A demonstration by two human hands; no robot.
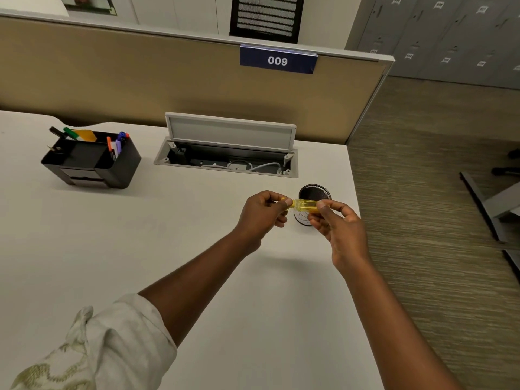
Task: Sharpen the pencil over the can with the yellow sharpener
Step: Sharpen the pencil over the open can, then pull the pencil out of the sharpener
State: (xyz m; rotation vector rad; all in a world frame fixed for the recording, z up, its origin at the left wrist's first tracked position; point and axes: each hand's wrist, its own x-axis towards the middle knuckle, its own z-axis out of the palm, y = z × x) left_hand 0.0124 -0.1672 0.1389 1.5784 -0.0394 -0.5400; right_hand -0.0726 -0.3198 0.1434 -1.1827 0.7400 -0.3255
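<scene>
Yellow sharpener (305, 205): head view; you hold this clear yellow plastic piece level, directly over the near rim of the can.
Can (314, 196): dark mesh, upright on the white worktop (112, 235), near its right edge.
Right hand (336, 225): your fingers (323, 205) pinch the right end of the yellow sharpener, thumb on top.
Left hand (260, 213): your thumb and forefinger are pressed on something yellow at the sharpener's left end.
Pencil (284, 199): only a short yellow stub shows between your left fingers; you cannot tell how far it sits inside.
Sleeve (92, 350): pale patterned cloth, rolled up your left forearm.
Organiser (92, 161): black box at far left, well apart, with pens standing in it.
Cable hatch (228, 153): lid raised, white cables inside, behind the can.
Sign (278, 60): dark blue, reads 009, on the tan partition.
</scene>
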